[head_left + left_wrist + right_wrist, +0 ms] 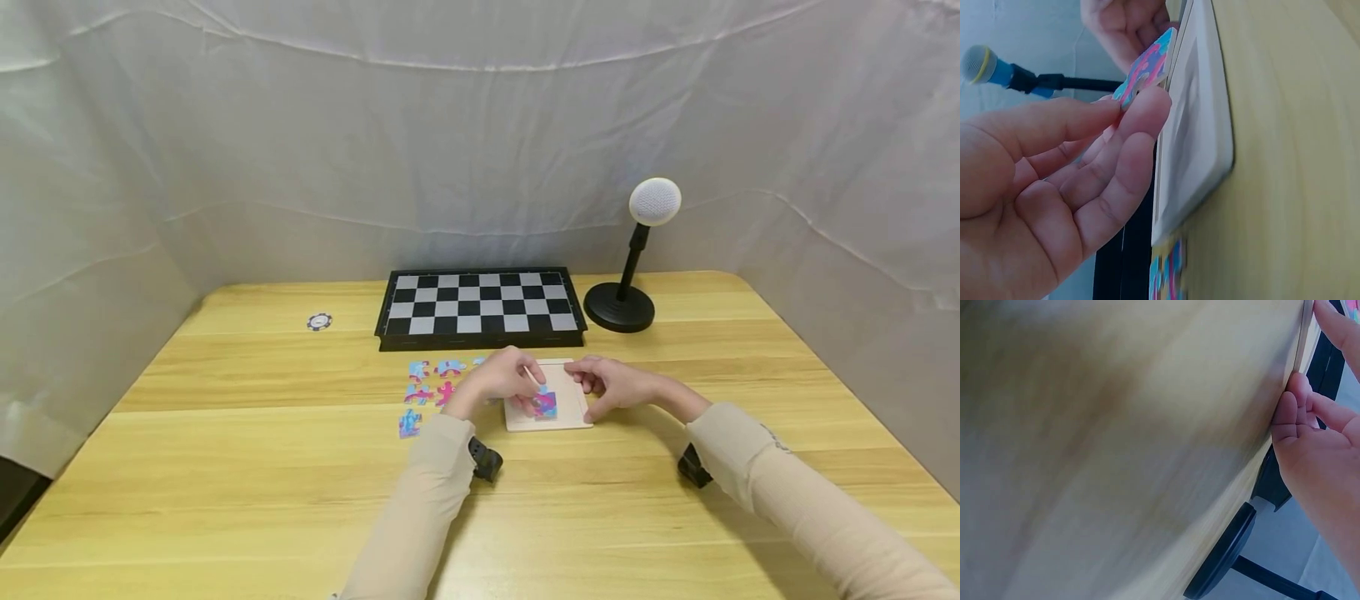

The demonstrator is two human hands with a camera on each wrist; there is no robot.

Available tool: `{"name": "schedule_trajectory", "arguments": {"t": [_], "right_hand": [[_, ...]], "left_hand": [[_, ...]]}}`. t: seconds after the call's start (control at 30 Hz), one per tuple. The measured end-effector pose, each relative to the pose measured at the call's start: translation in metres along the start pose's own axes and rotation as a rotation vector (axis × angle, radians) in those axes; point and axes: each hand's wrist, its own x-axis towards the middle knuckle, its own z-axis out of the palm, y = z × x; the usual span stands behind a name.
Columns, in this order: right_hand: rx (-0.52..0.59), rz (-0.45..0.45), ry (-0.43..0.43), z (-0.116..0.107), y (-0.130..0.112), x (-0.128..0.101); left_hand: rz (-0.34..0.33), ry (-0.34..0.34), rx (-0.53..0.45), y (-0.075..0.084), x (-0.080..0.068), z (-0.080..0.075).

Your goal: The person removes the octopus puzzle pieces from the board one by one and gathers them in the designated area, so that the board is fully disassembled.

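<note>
My left hand point(504, 377) pinches a pink, purple and blue jigsaw piece point(1150, 62) between thumb and fingertips. The piece is tilted just above a pale wooden puzzle tray point(568, 387). At the tray's right side, my right hand point(621, 386) holds its edge, thumb near the front corner and fingers by the back corner. Curled fingers point(1286, 415) press against the tray's side in the right wrist view. Left of the tray lie several loose jigsaw pieces point(445, 392) in rough rows, some hidden behind the left hand.
A black-framed checkered board point(480, 304) lies behind the tray. To its right stands a microphone point(655, 202) on a round black base point(618, 308). A poker chip point(319, 322) lies at the back left of the wooden table point(225, 500). Pale cloth hangs around the table.
</note>
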Motion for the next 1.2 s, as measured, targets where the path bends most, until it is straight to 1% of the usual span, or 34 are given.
{"name": "schedule_trajectory", "arguments": {"t": [0.2, 0.47, 0.63, 0.8, 1.0, 1.2], "right_hand": [[-0.006, 0.010, 0.000, 0.000, 0.000, 0.001], [-0.009, 0.006, 0.000, 0.000, 0.002, 0.001], [-0.002, 0.002, -0.003, 0.000, 0.001, 0.001], [0.000, 0.009, -0.006, 0.000, 0.001, 0.001], [-0.002, 0.020, -0.006, 0.000, 0.000, 0.000], [-0.018, 0.012, -0.005, 0.000, 0.000, 0.001]], "left_hand": [[-0.005, 0.023, 0.029, -0.007, -0.011, -0.011], [-0.022, 0.046, -0.016, -0.015, -0.024, -0.023], [-0.013, 0.021, -0.057, -0.021, -0.032, -0.031], [-0.022, -0.010, -0.040, -0.024, -0.039, -0.038], [-0.056, -0.041, -0.031, -0.027, -0.042, -0.041], [-0.104, -0.044, -0.038, -0.030, -0.042, -0.041]]}}
